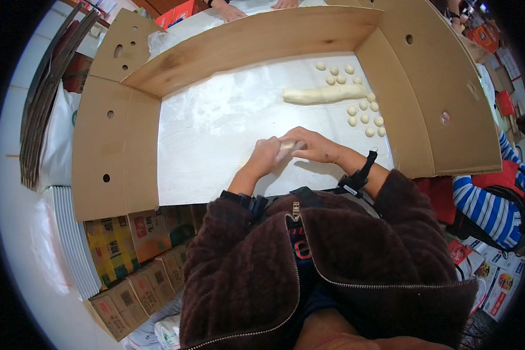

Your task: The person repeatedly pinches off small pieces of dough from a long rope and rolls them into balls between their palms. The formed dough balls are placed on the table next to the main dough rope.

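Note:
My left hand (264, 154) and my right hand (318, 144) meet over the near part of a white, floured work surface (205, 144). A small piece of pale dough (288, 145) is held between them, partly covered by my fingers. Farther off and to the right lies a thick dough log (321, 94), roughly crosswise. Several small round dough balls (365, 118) sit on its near side, by the right edge, and more dough balls (341, 79) rest beyond it.
A wooden board (253, 48) walls the far side. Cardboard flaps stand at the left (113, 148) and right (420, 87). Beyond the board are another person's hands (229, 12). At the right sits someone in a striped sleeve (485, 210). Cardboard boxes (142, 286) are stacked lower left.

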A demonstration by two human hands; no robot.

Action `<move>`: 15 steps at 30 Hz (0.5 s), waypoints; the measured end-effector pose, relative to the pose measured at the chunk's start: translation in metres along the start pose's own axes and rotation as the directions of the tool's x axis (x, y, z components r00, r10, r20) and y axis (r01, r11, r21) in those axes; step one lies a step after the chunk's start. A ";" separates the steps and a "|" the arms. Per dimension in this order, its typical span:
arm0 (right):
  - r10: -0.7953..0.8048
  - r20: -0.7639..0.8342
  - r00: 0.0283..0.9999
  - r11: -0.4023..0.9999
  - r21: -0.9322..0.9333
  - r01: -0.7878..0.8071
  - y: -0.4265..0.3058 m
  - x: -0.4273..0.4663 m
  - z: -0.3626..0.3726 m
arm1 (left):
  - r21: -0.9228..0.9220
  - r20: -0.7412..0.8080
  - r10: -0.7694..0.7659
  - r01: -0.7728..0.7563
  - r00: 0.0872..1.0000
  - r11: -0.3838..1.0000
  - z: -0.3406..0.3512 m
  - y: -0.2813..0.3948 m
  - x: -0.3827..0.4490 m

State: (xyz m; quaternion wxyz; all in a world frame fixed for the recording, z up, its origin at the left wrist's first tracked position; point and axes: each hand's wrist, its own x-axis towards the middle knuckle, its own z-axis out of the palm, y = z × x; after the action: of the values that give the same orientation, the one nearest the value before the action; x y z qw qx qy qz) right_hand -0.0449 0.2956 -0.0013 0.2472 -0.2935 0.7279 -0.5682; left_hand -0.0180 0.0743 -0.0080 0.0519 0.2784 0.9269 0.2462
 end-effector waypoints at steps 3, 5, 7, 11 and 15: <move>-0.229 0.048 0.972 0.907 -0.351 0.231 -0.001 -0.001 -0.002 | -0.127 0.098 -0.078 0.091 0.992 0.988 -0.005 -0.001 0.005; -0.317 0.037 0.948 0.846 -0.441 0.300 0.000 -0.001 -0.001 | -0.234 0.161 -0.120 0.156 0.980 0.960 -0.008 -0.002 0.007; -0.290 0.025 0.957 0.879 -0.387 0.277 0.000 0.001 0.001 | -0.341 0.248 -0.184 0.263 0.951 0.902 -0.013 -0.002 0.007; -0.270 0.023 0.963 0.898 -0.355 0.260 0.001 0.002 0.002 | -0.424 0.330 -0.178 0.314 0.927 0.850 -0.020 -0.001 0.005; -0.254 -0.023 0.967 0.908 -0.350 0.230 0.003 0.002 0.004 | -0.291 0.325 -0.163 0.262 0.932 0.920 -0.019 0.004 0.008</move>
State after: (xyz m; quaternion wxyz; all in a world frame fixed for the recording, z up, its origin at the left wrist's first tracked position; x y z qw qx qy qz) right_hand -0.0438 0.2918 -0.0051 0.0947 -0.4007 0.7821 -0.4678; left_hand -0.0269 0.0733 0.0104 0.2615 0.1961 0.8794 0.3461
